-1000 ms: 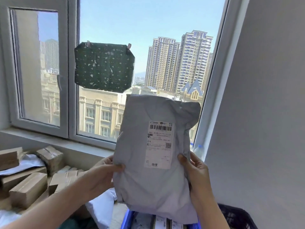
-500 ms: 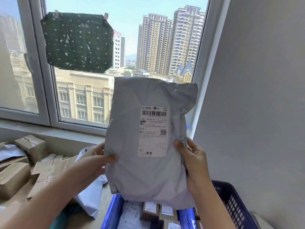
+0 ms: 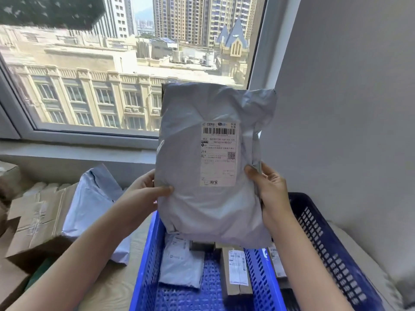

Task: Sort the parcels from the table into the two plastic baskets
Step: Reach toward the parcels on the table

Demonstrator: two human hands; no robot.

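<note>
I hold a large grey plastic mailer parcel (image 3: 202, 212) upright in front of me, its white shipping label facing me. My left hand (image 3: 143, 194) grips its left edge, thumb on the front. My right hand (image 3: 269, 196) grips its right edge. The parcel hangs above a bright blue plastic basket (image 3: 146, 261), which holds a small grey mailer (image 3: 182, 265) and a brown box with a label (image 3: 235, 272). A darker blue basket (image 3: 332, 254) stands right beside it, with a labelled parcel (image 3: 277, 263) partly visible inside.
On the table at the left lie another grey mailer (image 3: 89, 205) and brown cardboard boxes (image 3: 36, 221). A window sill (image 3: 78, 151) runs behind them. A white wall (image 3: 348, 108) closes the right side. A pale cushion-like surface (image 3: 381, 265) lies right of the dark basket.
My view has tilted down and to the right, bringing both baskets into sight. The parcel stays in both hands and now hangs lower, closer to the bright blue basket.
</note>
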